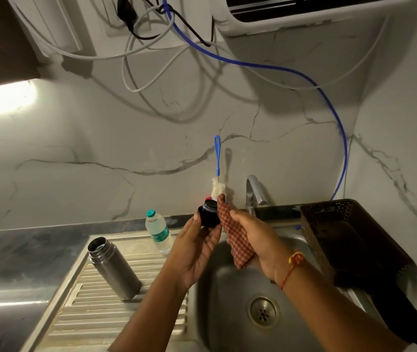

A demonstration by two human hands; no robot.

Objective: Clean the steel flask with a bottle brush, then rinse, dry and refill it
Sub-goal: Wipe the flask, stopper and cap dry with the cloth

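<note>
The open steel flask (113, 268) stands upright on the ribbed draining board (93, 311), left of the sink. My left hand (197, 250) holds the flask's black cap (208, 214) above the sink's left edge. My right hand (258, 240) grips a red checked cloth (235, 235) right beside the cap, touching it. The bottle brush (217, 171), blue handle up and white bristles down, stands against the wall behind the cap.
A small plastic water bottle (158, 232) stands behind the draining board. The steel sink (230, 290) with its drain (263, 312) lies below my hands, the tap (254, 193) behind. A dark perforated basket (347, 240) sits on the sink's right side. Cables and a blue tube (339, 128) hang on the wall.
</note>
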